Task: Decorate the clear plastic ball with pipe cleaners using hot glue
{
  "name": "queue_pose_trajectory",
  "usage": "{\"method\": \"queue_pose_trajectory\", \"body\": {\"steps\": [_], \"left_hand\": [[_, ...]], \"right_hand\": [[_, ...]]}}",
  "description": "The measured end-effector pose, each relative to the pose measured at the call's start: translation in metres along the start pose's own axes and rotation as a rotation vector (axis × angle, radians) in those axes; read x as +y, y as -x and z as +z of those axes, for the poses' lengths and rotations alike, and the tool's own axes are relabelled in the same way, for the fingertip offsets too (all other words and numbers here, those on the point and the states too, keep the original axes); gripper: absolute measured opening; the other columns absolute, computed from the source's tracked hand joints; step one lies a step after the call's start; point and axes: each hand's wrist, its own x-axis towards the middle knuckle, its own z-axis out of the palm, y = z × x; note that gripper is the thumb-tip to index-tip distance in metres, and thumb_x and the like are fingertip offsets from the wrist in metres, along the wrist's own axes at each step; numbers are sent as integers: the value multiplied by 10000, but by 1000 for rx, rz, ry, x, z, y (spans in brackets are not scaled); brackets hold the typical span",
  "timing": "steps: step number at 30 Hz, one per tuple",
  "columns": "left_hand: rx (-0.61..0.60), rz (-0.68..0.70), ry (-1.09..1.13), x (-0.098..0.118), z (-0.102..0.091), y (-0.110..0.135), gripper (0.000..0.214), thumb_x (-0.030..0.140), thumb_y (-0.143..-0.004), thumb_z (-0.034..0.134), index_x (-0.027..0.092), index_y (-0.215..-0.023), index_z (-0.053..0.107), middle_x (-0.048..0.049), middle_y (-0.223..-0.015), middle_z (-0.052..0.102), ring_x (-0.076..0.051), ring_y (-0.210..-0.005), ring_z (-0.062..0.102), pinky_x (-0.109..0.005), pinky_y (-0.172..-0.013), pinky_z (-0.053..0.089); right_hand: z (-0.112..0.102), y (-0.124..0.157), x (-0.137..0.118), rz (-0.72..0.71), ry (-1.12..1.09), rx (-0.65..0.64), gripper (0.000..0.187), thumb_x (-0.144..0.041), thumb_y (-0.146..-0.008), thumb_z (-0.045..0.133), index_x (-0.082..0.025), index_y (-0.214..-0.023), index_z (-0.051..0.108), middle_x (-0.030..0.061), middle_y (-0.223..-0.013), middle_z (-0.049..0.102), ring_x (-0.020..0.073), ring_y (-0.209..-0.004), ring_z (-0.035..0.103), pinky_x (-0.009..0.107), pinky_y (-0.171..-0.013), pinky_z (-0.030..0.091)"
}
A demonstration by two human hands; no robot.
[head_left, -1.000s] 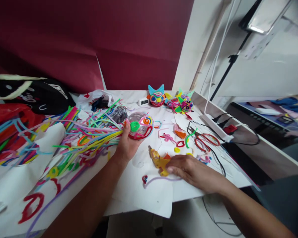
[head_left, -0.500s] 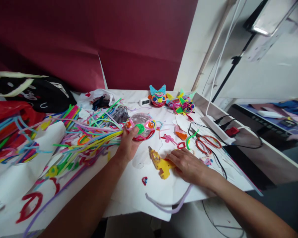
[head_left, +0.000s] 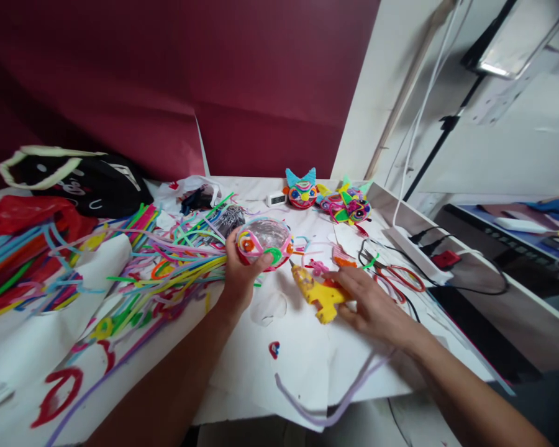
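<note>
The left hand (head_left: pixel 239 279) has its grip curled around the ball (head_left: pixel 271 232), thumb by the green disc (head_left: pixel 274 255). The right hand (head_left: pixel 375 304) grasps the glue gun (head_left: pixel 314 290) by its rear — long axis slanting toward the ball, which lies left of and beyond the nozzle (head_left: pixel 293 266), near but apart. Paper (head_left: pixel 302 366) covers the counter (head_left: pixel 249 184) below — pipe cleaners (head_left: pixel 200 267) heaped left, maroon backdrop (head_left: pixel 270 87) behind.
</note>
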Motion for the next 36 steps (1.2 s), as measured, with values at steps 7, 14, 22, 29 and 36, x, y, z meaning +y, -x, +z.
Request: {"method": "queue_pose_trajectory", "body": {"steps": [7, 14, 22, 29, 36], "left_hand": [[-2, 58, -63, -3, -1, -1, 898, 223, -506, 906, 289, -1308, 508, -41, -1240, 616, -249, -1165, 602, -330, -995, 495], [-73, 194, -273, 3, -2, 3, 961, 241, -452, 941, 254, -1298, 486, -92, -1357, 545, -301, -1245, 560, -389, -1079, 439], [-105, 270, -380, 12, 6, 10, 948, 165, -378, 950, 231, -1231, 541, -114, -1324, 572, -360, -1262, 550, -450, -1101, 421], [-80, 286, -423, 10, 6, 9, 933, 194, -408, 950, 226, -1236, 522, -122, -1337, 560, -365, -1281, 537, -458, -1119, 408], [-123, 357, -513, 1, -1, 6, 969, 293, -481, 944, 234, -1317, 457, -131, -1384, 523, -358, -1301, 523, -470, -1135, 404]], "right_hand": [[-2, -13, 26, 400, -561, 270, 220, -344, -783, 671, -202, -951, 653, -15, -714, 602, 159, -594, 534, 270, -526, 413], [-17, -11, 21, 525, -925, 377, 313, -481, -764, 773, -198, -824, 654, -6, -682, 592, 140, -587, 525, 264, -536, 418], [-31, -32, 2, 354, -980, 252, 378, -554, -840, 704, -194, -954, 708, 91, -930, 738, 184, -652, 660, 306, -577, 520], [-36, -88, 10, 265, -855, 387, 425, -606, -781, 746, -205, -869, 637, 43, -794, 725, 136, -550, 609, 261, -498, 481], [-54, -179, 56, 239, -696, 595, 318, -493, -902, 668, -199, -808, 589, -8, -698, 668, 85, -534, 553, 241, -551, 443]]}}
